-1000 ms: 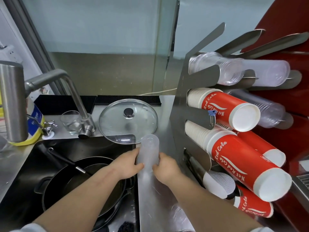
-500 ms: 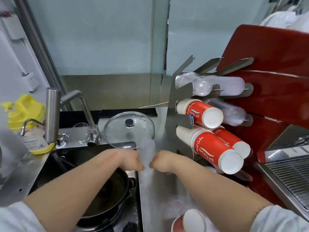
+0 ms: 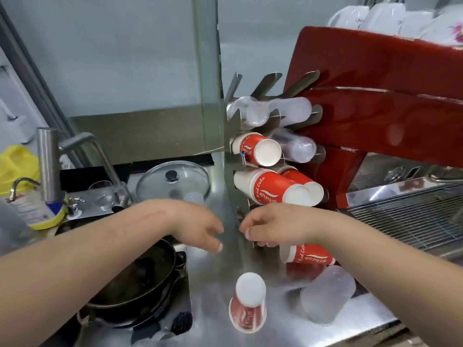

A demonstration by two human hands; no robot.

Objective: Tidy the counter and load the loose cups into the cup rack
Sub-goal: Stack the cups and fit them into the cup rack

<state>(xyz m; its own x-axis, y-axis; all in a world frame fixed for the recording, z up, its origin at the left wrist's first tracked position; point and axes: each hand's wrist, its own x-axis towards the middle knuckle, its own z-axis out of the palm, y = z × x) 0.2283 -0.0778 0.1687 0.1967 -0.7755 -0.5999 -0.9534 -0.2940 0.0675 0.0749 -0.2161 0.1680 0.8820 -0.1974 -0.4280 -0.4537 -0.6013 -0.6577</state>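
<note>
The metal cup rack point(image 3: 233, 169) stands on the steel counter, holding rows of red paper cups point(image 3: 269, 190) and clear plastic cups point(image 3: 253, 113). A tall stack of clear cups point(image 3: 194, 197) stands by the glass lid, half hidden behind my left wrist. My left hand point(image 3: 200, 227) hovers over the counter with loose fingers and nothing in it. My right hand point(image 3: 269, 227) is curled by the rack's foot, with nothing visible in it. Loose cups lie nearer me: an upside-down red cup point(image 3: 248, 303), a red cup on its side point(image 3: 305, 255) and a frosted plastic cup point(image 3: 327, 295).
A sink at the left holds a black pan point(image 3: 130, 279). Behind it are a tap point(image 3: 47, 166), a glass lid point(image 3: 172, 180), a small glass point(image 3: 101, 195) and a yellow bottle point(image 3: 17, 166). A red coffee machine point(image 3: 380, 116) with a drip grille point(image 3: 411, 216) is at the right.
Both hands have let go of the clear cup stack, which stays standing by the lid. My head has pulled back, bringing the loose cups near the front edge into view.
</note>
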